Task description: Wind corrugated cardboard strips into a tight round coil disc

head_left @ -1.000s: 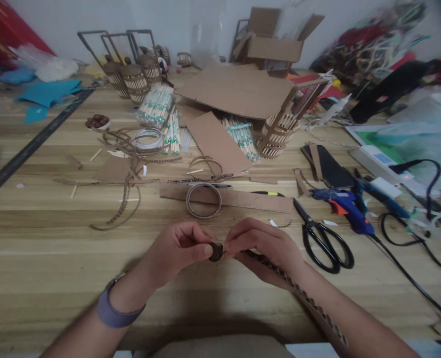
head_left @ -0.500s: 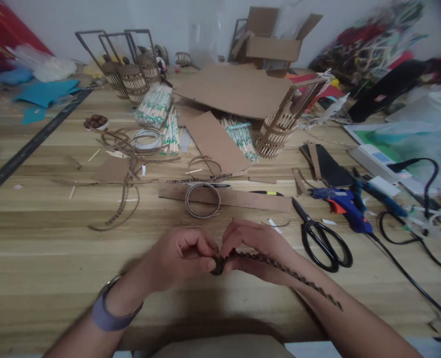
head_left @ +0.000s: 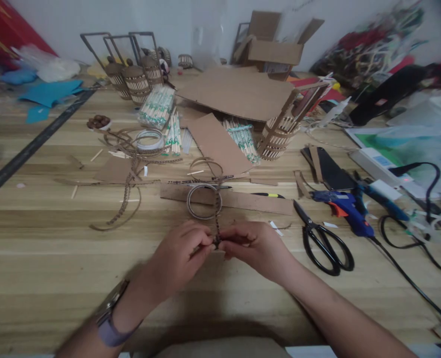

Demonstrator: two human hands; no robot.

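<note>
My left hand (head_left: 185,253) and my right hand (head_left: 256,246) meet at the middle of the table's near part, fingertips pinched. Between them is a small dark brown coil, mostly covered by the fingers. From it a braided brown strip (head_left: 217,209) runs away from me, passing over the right side of a round ring (head_left: 189,211). Both hands are closed on this strip's coiled end. A watch with a grey-purple band (head_left: 112,328) is on my left wrist.
Black-handled scissors (head_left: 323,243) and a blue glue gun (head_left: 347,209) with its cord lie to the right. Brown braided strips (head_left: 125,199) are at left. Cardboard (head_left: 231,92), packed sticks (head_left: 157,107) and small stick baskets (head_left: 136,84) stand farther back.
The braided strip's loose length has swung from over my right forearm to pointing away from me. My hands have turned the coil and sit slightly farther from my body.
</note>
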